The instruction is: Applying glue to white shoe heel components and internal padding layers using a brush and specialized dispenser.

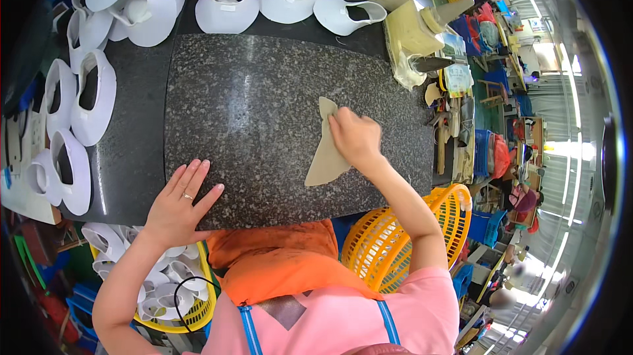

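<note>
On the dark speckled stone slab [257,97] in front of me lies a flat beige piece of soft sheet material [328,160], roughly triangular; whether it is cloth or thin leather I cannot make out. My right hand [357,137] is closed on its right edge, fingers curled and pressed down near the slab's middle right. My left hand [175,206] rests at the slab's near left edge. Its fingers are stretched and spread, with a ring on one, and it holds nothing.
White shoe uppers [226,18] line the slab's far and left sides. A glue-crusted cream container [412,28] stands at the far right. Below the bench are a yellow basket [206,307] of white uppers, left, and an orange-yellow basket [376,239], right.
</note>
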{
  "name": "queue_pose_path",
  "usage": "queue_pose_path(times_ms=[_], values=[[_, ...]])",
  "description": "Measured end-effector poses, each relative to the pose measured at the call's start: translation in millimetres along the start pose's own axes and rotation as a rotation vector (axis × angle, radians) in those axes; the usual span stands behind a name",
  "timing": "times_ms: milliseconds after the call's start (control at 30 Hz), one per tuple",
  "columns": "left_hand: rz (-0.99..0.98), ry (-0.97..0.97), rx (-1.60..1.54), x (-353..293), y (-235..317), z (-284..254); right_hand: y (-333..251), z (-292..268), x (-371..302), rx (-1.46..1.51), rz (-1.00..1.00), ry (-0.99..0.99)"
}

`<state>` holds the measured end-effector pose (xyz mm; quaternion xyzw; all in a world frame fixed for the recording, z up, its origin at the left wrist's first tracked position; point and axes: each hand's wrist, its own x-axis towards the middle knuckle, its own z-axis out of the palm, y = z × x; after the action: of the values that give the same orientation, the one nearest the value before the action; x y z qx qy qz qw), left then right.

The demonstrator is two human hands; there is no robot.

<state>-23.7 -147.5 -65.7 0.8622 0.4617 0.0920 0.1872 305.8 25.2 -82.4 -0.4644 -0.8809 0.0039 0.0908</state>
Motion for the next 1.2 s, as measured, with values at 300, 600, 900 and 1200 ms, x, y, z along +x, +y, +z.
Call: queue_pose_path(times_ms=[300,600,900,1200], values=[[0.007,0.023,0.012,5.4,0.3,3.6,56.1,22.0,110.3,-0.231,0.294,0.234],[-0.004,-0.001,0.040,3.9,-0.6,1.5,35.8,18.6,26.2,-0.248,0.226,0.100],[-0.034,0.068,0.029,-3.5,1.6,7.5,38.9,13.8,30.9,-0.217,0.420,-0.115],[0.202,0.247,0.199,-9.2,-1.9,19.8,92.8,26.6,116.3,-0.308,0.313,0.254]])
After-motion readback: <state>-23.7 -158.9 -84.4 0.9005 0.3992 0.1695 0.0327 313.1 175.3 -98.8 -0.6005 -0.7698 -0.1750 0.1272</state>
